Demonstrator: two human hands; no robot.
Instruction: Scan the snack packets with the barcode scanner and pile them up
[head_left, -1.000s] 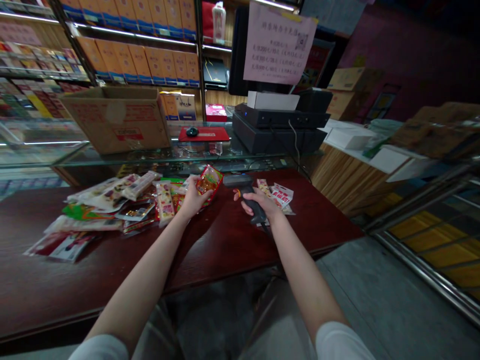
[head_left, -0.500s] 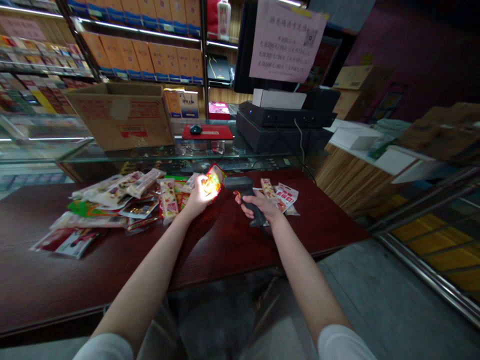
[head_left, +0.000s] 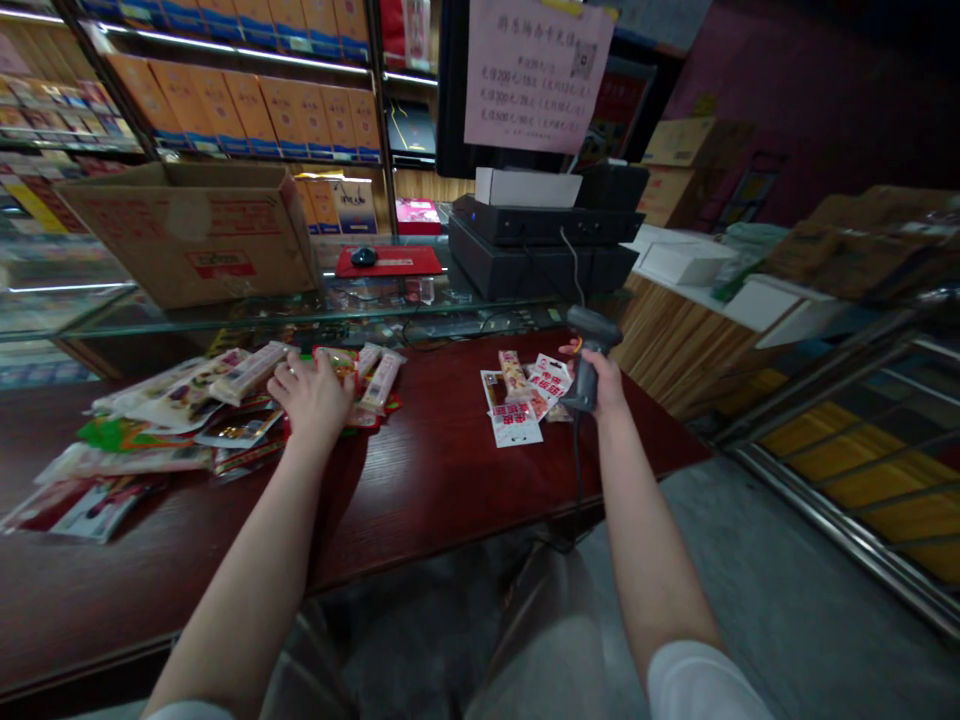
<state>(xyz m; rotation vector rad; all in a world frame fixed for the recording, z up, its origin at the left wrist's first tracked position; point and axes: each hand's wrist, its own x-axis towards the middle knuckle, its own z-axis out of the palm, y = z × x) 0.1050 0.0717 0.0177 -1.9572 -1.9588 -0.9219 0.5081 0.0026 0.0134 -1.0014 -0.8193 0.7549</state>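
Observation:
My left hand point(head_left: 311, 395) is over the right part of a heap of packaged snacks point(head_left: 180, 395), fingers bent and apart, touching the packets below. What lies right under its fingertips is hidden. Wrapped bars point(head_left: 381, 380) and red-edged packets lie just beside it. A dark grey barcode scanner point(head_left: 585, 375) is in my right hand point(head_left: 604, 380), held by its handle above the table, its head upward and a cable hanging down. To the left of the scanner is a smaller group of snacks, with white-and-red packets point(head_left: 516, 425) and a wrapped bar point(head_left: 512, 375).
The dark red table point(head_left: 435, 480) meets a glass counter point(head_left: 375, 300) at the back. On the counter stand an open cardboard box point(head_left: 225, 240), a mouse point(head_left: 364, 257) on a red mat, and a black cash drawer point(head_left: 525, 260). A metal railing point(head_left: 840, 520) runs at the right.
My left hand has moved left to the heap, and the lit red-edged packet is out of it. My right hand has moved right with the scanner, turning its head upward. The view has shifted rightward.

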